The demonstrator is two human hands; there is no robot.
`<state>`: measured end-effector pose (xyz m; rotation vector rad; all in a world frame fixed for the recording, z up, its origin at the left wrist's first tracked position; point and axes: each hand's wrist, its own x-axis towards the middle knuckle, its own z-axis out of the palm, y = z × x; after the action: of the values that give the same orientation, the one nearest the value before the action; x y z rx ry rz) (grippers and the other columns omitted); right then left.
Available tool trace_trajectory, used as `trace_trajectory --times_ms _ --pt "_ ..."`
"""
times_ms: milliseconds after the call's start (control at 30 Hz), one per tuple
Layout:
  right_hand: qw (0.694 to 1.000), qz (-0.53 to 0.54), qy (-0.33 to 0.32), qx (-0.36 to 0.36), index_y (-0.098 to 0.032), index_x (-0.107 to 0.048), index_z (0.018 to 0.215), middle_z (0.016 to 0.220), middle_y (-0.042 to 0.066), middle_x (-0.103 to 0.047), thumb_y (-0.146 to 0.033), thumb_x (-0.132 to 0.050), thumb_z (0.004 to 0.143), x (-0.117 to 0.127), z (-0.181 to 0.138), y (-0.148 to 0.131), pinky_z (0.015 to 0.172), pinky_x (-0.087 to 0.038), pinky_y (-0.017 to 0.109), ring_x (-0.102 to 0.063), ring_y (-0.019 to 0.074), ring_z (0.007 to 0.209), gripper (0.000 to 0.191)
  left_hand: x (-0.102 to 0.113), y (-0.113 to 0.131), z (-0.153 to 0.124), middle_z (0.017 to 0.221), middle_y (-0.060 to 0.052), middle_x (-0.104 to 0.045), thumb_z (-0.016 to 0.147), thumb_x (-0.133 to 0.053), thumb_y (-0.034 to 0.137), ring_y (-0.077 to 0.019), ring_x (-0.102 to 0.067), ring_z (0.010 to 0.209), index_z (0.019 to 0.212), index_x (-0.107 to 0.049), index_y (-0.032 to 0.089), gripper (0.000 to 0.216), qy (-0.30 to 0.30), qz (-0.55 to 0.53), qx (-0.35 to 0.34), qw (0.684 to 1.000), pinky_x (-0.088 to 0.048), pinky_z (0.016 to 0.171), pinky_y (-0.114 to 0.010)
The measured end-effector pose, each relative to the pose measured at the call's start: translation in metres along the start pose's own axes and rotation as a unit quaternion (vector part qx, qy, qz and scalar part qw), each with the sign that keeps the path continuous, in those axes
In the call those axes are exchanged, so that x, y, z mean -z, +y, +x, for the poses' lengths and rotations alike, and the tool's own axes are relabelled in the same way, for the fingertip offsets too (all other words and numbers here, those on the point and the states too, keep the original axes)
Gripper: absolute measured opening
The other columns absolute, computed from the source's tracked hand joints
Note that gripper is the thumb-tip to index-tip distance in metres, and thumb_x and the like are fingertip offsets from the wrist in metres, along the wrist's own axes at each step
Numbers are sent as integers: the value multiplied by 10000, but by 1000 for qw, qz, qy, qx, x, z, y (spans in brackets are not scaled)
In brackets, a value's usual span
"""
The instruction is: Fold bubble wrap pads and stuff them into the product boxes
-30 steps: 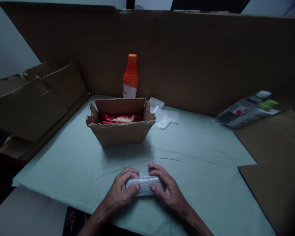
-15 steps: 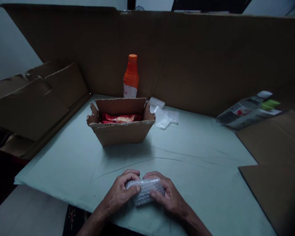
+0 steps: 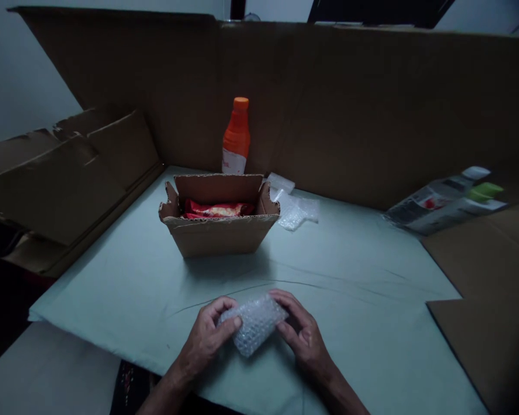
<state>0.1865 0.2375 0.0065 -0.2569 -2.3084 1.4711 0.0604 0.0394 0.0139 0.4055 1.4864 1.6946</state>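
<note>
Both hands hold a small bundle wrapped in bubble wrap [image 3: 253, 321] just above the pale green table sheet [image 3: 350, 271], near its front edge. My left hand [image 3: 205, 340] grips the bundle's left end with thumb on top. My right hand [image 3: 303, 334] grips its right end, fingers curled around it. The bundle is tilted, its near end lower. What is inside the wrap cannot be made out. Beyond the hands stands a small open cardboard box [image 3: 218, 222] with a red packet [image 3: 216, 208] inside.
An orange bottle [image 3: 236, 137] stands behind the box against a tall cardboard wall [image 3: 350, 104]. Loose bubble wrap pieces [image 3: 294, 206] lie right of the box. Flat packaged items [image 3: 447, 199] rest at the right on brown cardboard [image 3: 488, 271]. Folded cardboard [image 3: 64, 173] leans at the left.
The wrapped bundle has been turned in both hands from lying level to tilted, and lifted slightly. The view has shifted a little to the left.
</note>
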Motion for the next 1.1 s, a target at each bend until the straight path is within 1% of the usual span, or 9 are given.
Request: trace_trajectory --times_ms 67,233,367,433,500,600,700,867,1100 --pt "999 -8 27 -26 -226 -662 1170 1171 105 -685 -487 -585 937 -1 -2 2 913 -552 350 -653 262 1099 358 1 -1 0 839 -21 -600 794 -718 517 -139 -512 746 965 -643 159 404 32 -25 -12 999 -404 697 -245" --pt "997 -1 25 -75 -212 -615 1211 1017 74 -706 -445 -643 904 -7 -7 4 767 -579 306 -682 207 862 387 -4 -7 2 855 -41 -659 786 -727 531 -141 -552 737 971 -651 146 433 85 -43 -22 995 -435 697 -247" --pt "991 40 109 -72 -241 -502 1345 989 60 -680 -413 -648 911 -6 -8 5 700 -580 299 -655 166 741 489 -3 -7 4 870 -50 -692 766 -726 559 -153 -596 763 999 -640 142 485 184 -50 -35 981 -471 724 -253" --pt "985 60 140 -77 -250 -503 1333 955 51 -671 -406 -626 928 -2 -7 4 653 -571 292 -640 159 706 452 0 -6 5 878 -48 -699 774 -720 545 -157 -609 779 995 -643 145 463 218 -31 -53 974 -484 733 -254" --pt "987 59 123 -81 -236 -579 1234 912 49 -673 -395 -613 936 -1 -6 0 645 -561 288 -638 165 717 339 1 -5 4 861 -36 -695 797 -701 513 -157 -609 769 981 -653 153 408 238 17 -69 969 -489 720 -252" --pt "997 51 3 -66 -202 -658 1069 859 50 -686 -373 -614 924 -5 -4 -10 671 -544 281 -633 169 729 228 -4 -6 2 818 -20 -676 833 -653 462 -160 -599 728 954 -670 163 323 237 119 -92 960 -482 676 -253" --pt "993 36 -101 -48 -183 -661 947 801 28 -657 -373 -619 899 -14 -3 -20 653 -504 266 -588 156 696 200 -12 -11 -1 830 -26 -682 856 -615 429 -169 -607 731 944 -680 170 281 192 180 -113 958 -478 664 -257" --pt "991 23 -117 -56 -173 -638 868 756 6 -592 -437 -601 903 -18 -1 -23 637 -441 257 -522 146 681 269 -21 -17 -3 829 -19 -668 884 -584 422 -164 -604 738 939 -671 178 265 128 191 -117 966 -477 668 -252" --pt "989 46 -117 -77 -170 -630 971 803 17 -588 -517 -601 902 -15 -3 -15 646 -424 259 -510 148 711 354 -18 -16 -2 853 -21 -689 884 -585 392 -172 -623 773 942 -676 187 231 139 213 -140 957 -477 698 -260"
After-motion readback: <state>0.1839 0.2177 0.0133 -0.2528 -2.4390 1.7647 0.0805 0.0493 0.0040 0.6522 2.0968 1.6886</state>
